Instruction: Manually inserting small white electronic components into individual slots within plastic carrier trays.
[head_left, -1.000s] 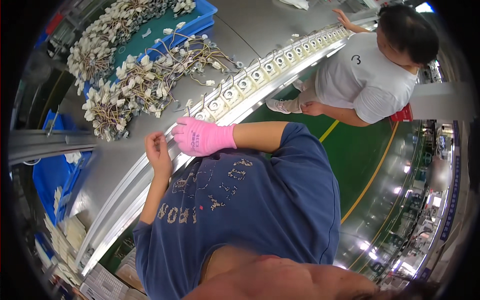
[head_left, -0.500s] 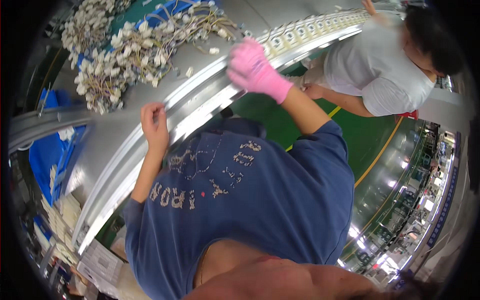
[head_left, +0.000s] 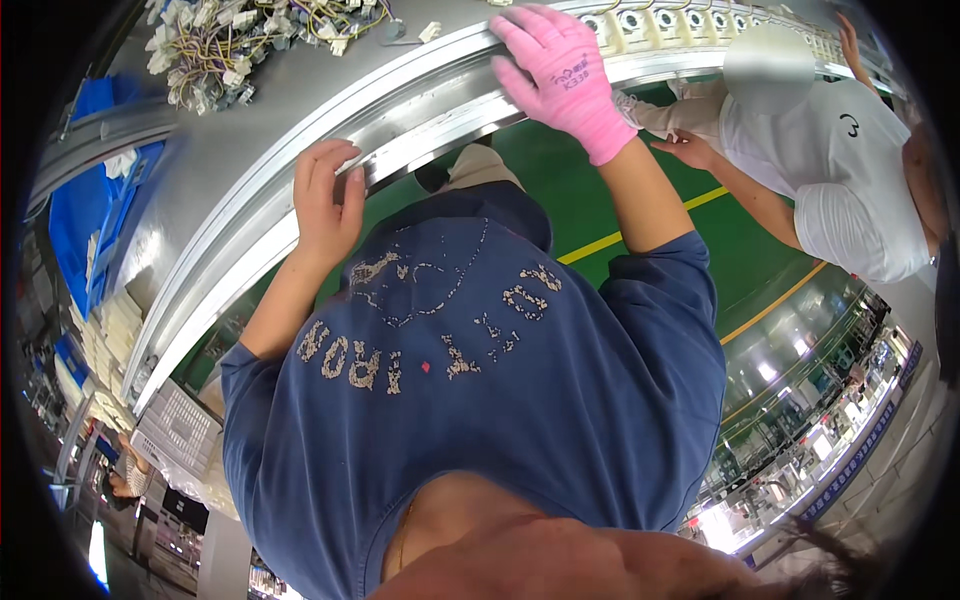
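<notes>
My left hand (head_left: 328, 200) is bare, its fingers bent over the near edge of a curved metal conveyor rail (head_left: 240, 215). The thumb stands apart from them, and no object shows in the hand. In a pink glove, my right hand (head_left: 562, 78) lies palm down across the rail farther right, fingers stretched and thumb out to the side. Just right of those fingertips begins a row of cream-coloured pieces with round holes (head_left: 650, 28), set along the rail's channel. A loose white connector (head_left: 430, 32) lies on the metal table beyond the rail.
A heap of white connectors with wires (head_left: 220, 50) covers the table's far left. Blue bins (head_left: 120, 215) hang at the left, above a pale plastic basket (head_left: 178, 425). A co-worker in a white shirt (head_left: 820, 150) bends near the rail at the right. Green floor (head_left: 580, 200) shows below.
The view has shifted, and the connector heap sits higher in it. My right hand has turned and flattened over the rail; my left fingers have spread a little. The co-worker appears farther right.
</notes>
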